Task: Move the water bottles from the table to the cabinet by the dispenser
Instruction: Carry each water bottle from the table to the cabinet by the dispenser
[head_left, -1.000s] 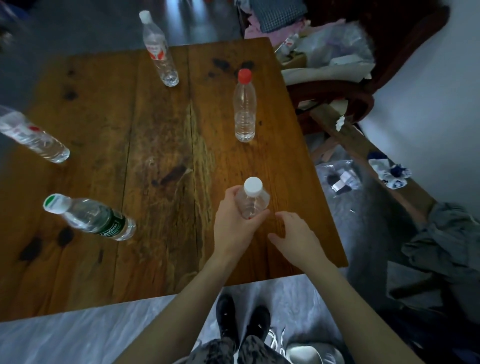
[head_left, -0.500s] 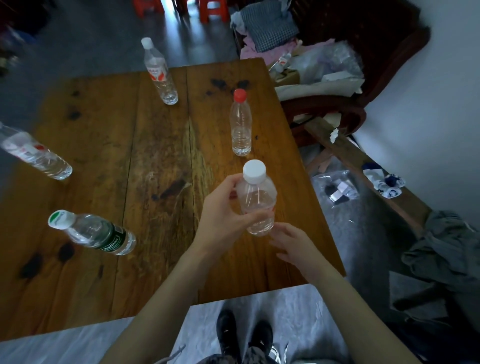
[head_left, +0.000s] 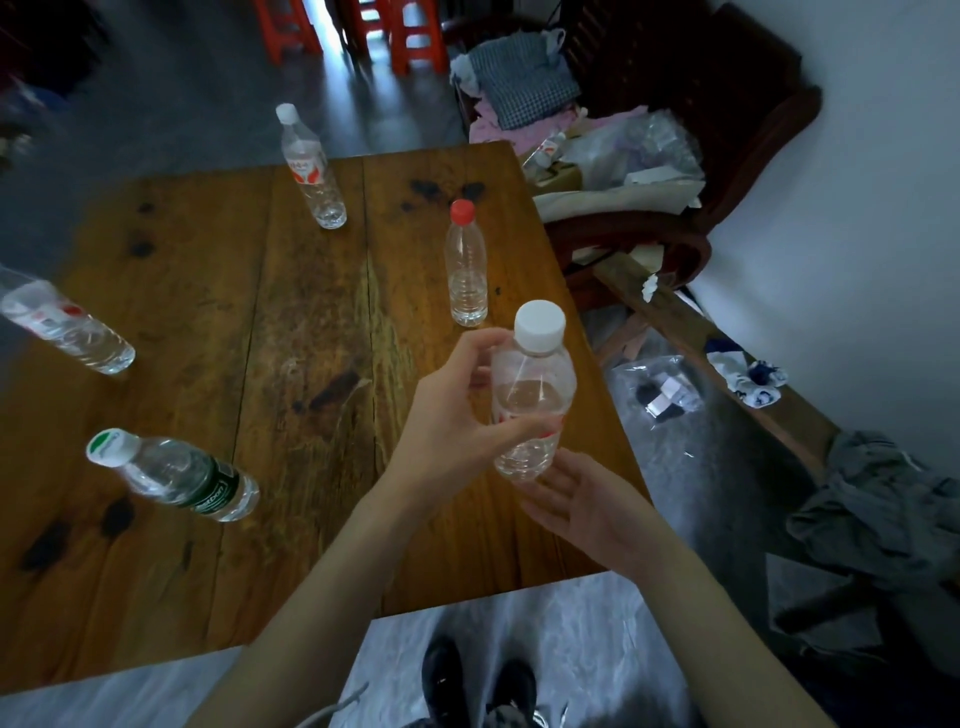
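A person's left hand (head_left: 447, 415) grips a small white-capped bottle (head_left: 530, 395) above the near right part of a worn wooden table (head_left: 291, 364), fingers and thumb curled round its clear body. The bottle is upright and lifted off the boards, with water filling roughly its lower two thirds. The right hand (head_left: 587, 506) waits just beneath its base, palm up, fingers spread and relaxed; whether the fingertips touch the base cannot be told.

Four more bottles stand on the table. A red-capped bottle (head_left: 466, 265) with no label stands just beyond the held one, holding only a little water near its bottom. A white-capped bottle with a red label (head_left: 310, 169) stands near the far edge. A bottle with a green label (head_left: 176, 475) and a white-and-green cap stands at the near left, largely full. A fourth bottle (head_left: 65, 327) sits at the left edge, its top cut off by the frame. A dark wooden chair (head_left: 675, 249) beside the table is piled with clothes and plastic bags.

Half a second earlier the held bottle was lower and the right hand further below it; a second ago the bottle was only just being grasped at table level, the right hand resting beside it.
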